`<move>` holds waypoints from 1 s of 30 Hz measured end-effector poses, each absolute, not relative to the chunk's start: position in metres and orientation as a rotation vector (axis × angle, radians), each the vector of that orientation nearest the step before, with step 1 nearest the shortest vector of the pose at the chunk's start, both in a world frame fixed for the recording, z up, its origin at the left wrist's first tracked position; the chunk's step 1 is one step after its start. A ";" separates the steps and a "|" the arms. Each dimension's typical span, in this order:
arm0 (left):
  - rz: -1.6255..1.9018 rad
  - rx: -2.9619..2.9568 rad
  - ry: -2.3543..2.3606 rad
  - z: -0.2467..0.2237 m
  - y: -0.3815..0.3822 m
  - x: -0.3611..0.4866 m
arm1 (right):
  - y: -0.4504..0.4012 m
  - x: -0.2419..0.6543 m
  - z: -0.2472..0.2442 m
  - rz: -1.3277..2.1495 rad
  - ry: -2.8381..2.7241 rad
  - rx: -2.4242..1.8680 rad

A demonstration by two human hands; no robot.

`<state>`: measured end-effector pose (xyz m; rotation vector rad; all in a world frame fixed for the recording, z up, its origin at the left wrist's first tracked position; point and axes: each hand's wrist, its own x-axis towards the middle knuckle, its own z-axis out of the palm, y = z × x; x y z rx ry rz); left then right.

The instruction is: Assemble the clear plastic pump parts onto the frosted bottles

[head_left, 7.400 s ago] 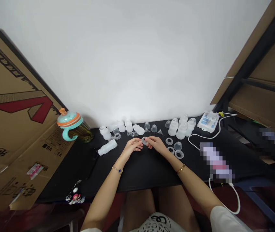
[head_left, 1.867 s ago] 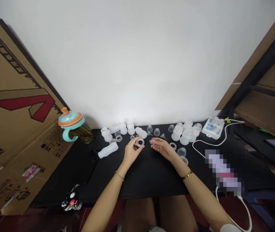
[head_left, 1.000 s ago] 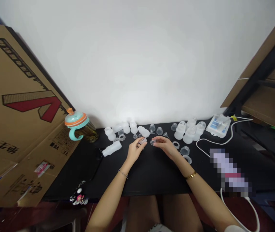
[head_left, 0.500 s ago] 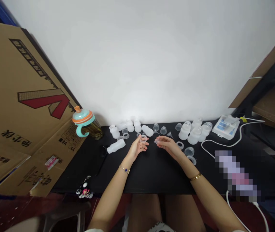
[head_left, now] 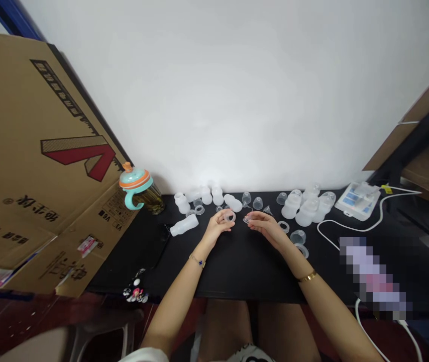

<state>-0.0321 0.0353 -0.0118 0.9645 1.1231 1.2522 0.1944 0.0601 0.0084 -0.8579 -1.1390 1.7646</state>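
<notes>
My left hand is closed round a translucent bottle collar ring, its open side tilted toward me. A short gap away, my right hand pinches a small clear soft piece, perhaps a bottle teat; its exact shape is partly covered by the fingers. Behind the hands lie white baby bottle bodies, clear dome caps and a pointed clear teat. Beside my right wrist are another collar ring and a dome cap.
Assembled baby bottles stand grouped at the right, near a white case and a white cable. A tea-filled jug and a large cardboard box are at left. A white bottle lies left of my hand.
The fingers of my left hand have curled in round the collar ring, which has turned upward. My right hand keeps its pinch. The view has shifted slightly.
</notes>
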 end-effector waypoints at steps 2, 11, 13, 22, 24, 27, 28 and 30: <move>1.254 1.011 1.128 -0.014 0.037 -0.033 | 0.061 0.194 0.008 1.764 -1.116 -0.889; 1.268 1.156 1.088 -0.023 0.040 -0.031 | 0.062 0.195 0.010 1.870 -1.025 -0.910; 1.286 1.200 1.096 -0.024 0.039 -0.031 | 0.063 0.194 0.010 1.879 -1.009 -0.923; 1.270 1.387 1.187 -0.020 0.037 -0.029 | 0.062 0.195 0.011 1.879 -1.019 -0.942; 1.271 1.440 1.221 -0.020 0.036 -0.027 | 0.062 0.195 0.011 1.868 -1.032 -0.945; 1.271 1.580 1.300 -0.019 0.033 -0.025 | 0.061 0.194 0.011 1.836 -1.067 -0.967; 1.268 1.638 1.324 -0.019 0.031 -0.024 | 0.061 0.194 0.010 1.825 -1.082 -0.974; 1.252 1.747 1.353 -0.019 0.029 -0.022 | 0.060 0.193 0.010 1.806 -1.114 -0.982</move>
